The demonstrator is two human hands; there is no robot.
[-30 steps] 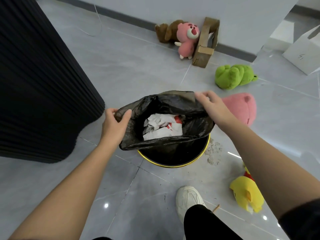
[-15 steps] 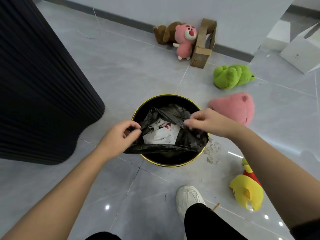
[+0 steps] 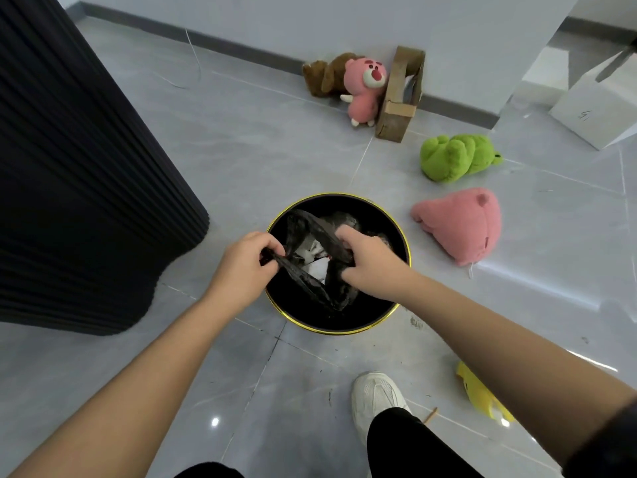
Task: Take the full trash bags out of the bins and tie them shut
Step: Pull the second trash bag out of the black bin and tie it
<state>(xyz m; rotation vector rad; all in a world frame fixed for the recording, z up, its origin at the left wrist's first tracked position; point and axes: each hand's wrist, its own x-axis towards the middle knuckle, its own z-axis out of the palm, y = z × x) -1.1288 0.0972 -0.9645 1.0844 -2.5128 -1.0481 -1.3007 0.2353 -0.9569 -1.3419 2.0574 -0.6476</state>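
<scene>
Tearing looks the main risk: the thin black trash bag [image 3: 324,229] sits down inside the gold-rimmed bin [image 3: 337,194], its gathered rim pinched by fingers of the left hand [image 3: 244,267] and right hand [image 3: 370,263], so a sharp upward pull could rip it and spill paper [image 3: 315,269].

The white box [image 3: 596,108], far behind the bin [image 3: 337,194] and off to its right, has a small dark mark written by hand on its side. It looks like two numbers, maybe 5 and 1, but it is too small to be sure. The white paper [image 3: 319,269] in the trash bag [image 3: 320,232] inside the bin shows some red print. No words there can be read.
</scene>
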